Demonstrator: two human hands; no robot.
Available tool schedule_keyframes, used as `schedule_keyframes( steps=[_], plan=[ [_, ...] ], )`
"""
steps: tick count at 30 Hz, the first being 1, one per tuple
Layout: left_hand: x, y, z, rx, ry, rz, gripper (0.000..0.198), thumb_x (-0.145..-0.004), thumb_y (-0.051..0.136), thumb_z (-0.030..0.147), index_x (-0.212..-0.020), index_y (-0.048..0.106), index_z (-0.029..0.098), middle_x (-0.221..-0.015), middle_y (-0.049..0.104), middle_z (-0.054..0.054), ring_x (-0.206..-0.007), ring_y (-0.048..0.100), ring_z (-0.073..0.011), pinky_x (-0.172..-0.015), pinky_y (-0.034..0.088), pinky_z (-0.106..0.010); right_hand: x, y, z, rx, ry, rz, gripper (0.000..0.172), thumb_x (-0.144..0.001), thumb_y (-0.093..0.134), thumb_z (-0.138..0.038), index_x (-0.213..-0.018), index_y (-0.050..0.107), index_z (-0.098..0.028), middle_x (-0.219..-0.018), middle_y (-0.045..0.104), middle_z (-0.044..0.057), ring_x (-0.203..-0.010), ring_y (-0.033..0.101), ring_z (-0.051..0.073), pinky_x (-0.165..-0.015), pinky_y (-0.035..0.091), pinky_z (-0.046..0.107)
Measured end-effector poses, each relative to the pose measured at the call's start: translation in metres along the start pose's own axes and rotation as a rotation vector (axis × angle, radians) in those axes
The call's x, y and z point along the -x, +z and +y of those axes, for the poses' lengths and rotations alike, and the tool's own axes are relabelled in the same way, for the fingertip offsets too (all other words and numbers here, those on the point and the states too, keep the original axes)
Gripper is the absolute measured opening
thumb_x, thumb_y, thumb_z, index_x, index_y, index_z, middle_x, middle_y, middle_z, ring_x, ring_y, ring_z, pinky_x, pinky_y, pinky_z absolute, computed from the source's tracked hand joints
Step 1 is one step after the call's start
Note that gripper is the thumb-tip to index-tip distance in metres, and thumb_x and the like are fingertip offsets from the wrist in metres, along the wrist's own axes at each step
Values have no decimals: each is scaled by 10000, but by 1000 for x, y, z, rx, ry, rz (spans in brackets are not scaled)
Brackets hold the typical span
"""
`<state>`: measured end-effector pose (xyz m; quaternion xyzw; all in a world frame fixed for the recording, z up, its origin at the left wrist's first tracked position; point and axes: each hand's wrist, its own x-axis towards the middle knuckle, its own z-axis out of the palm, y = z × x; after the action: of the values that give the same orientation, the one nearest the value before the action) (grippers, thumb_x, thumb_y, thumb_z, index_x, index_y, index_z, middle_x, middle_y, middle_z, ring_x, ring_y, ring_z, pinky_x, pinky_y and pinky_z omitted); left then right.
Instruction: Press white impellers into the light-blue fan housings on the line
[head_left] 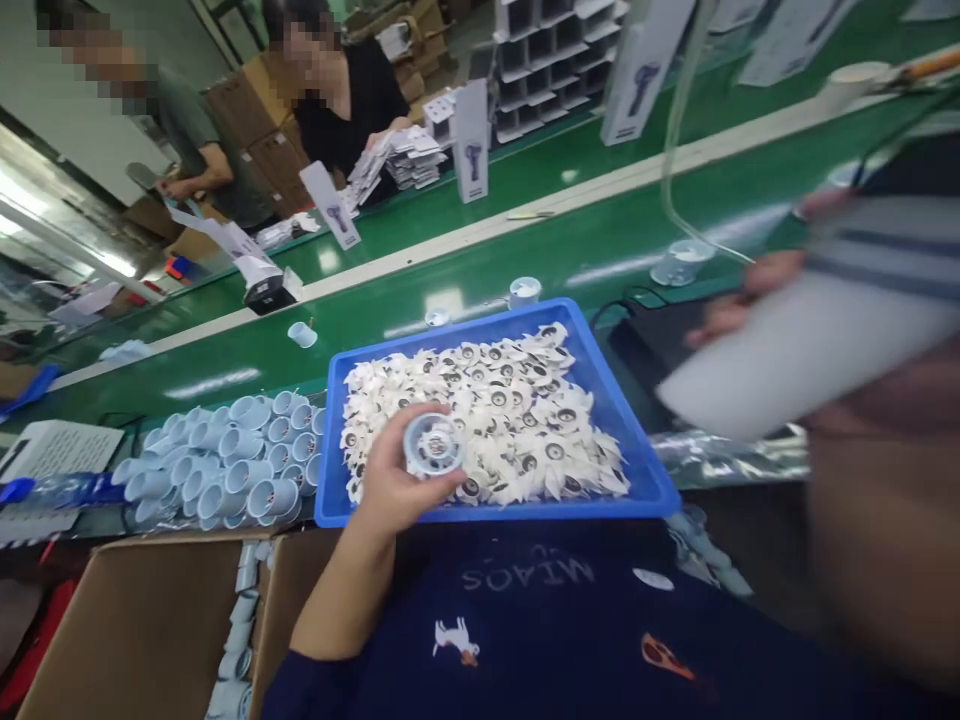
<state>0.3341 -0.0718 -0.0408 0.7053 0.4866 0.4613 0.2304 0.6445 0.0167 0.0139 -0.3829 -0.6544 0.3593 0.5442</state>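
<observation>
My left hand [394, 475] is closed around a light blue plastic cup-shaped housing [435, 445], its round open end turned up towards me, with slots and a central fitting showing inside. It is held above a blue tray [495, 512] filled with white fan blades [499, 400] that have dark hubs. Left of the tray lies a heap of similar light blue housings [240, 450], several with small wires inside. My right hand does not show in the picture.
A co-worker's hand [727, 305] and pale sleeve [840, 310] reach in from the right, blurred. The green conveyor belt [405, 235] crosses behind, carrying housings and printed boxes [472, 140]. A cardboard box [165, 610] stands at lower left. Two people work on the far side.
</observation>
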Motion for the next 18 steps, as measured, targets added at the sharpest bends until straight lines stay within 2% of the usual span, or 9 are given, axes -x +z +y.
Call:
schedule_keyframes(
  steps=[2,3,4,7,9,13,18],
  plan=[
    [-2,26,9,-45,25,-177,503,-812,722,354,-1268,536,255,-1198,657,-107,-1101,652,-265,-945,540,-414,-7,14,-14,-492,178,-119,562,-733,680,-741,-1112,656,-327,-881,670,-132,-730,641,112,-680,537,289],
    [-4,35,13,-68,48,-223,522,-796,713,314,-1278,523,250,-1206,652,-108,-1122,642,-269,-969,529,-424,-11,25,-21,-703,227,-149,605,-646,815,-665,-1090,658,-286,-854,662,-108,-728,642,122,-666,565,272],
    [-5,42,16,-84,73,-241,552,-779,713,304,-1288,508,244,-1208,648,-109,-1122,639,-271,-971,528,-427,-14,39,-28,-810,238,-185,634,-591,888,-606,-1060,654,-249,-833,661,-80,-715,648,139,-645,587,274],
    [-8,52,23,-103,98,-219,600,-748,774,394,-1261,512,227,-1152,665,-100,-1028,660,-264,-895,557,-409,-18,74,-40,-886,145,-147,598,-612,920,-546,-1007,637,-198,-821,664,-6,-676,657,168,-588,599,275],
    [-10,54,25,-97,63,-203,549,-739,796,477,-1166,564,223,-1054,684,-78,-924,669,-247,-826,570,-392,-14,88,-39,-925,117,-200,521,-675,901,-536,-949,635,-181,-860,664,25,-697,662,173,-585,594,268],
    [-10,56,27,-53,45,-158,448,-739,786,535,-995,603,216,-880,665,-40,-765,635,-206,-702,556,-354,-4,91,-28,-961,109,-291,438,-727,883,-485,-898,666,-145,-886,643,54,-744,654,172,-613,586,266],
    [-10,60,28,-29,2,-177,439,-715,798,517,-967,611,209,-859,663,-40,-745,625,-204,-683,547,-351,1,85,-26,-911,105,-261,442,-726,881,-492,-908,672,-148,-889,647,63,-743,660,185,-618,590,284]
  ],
)
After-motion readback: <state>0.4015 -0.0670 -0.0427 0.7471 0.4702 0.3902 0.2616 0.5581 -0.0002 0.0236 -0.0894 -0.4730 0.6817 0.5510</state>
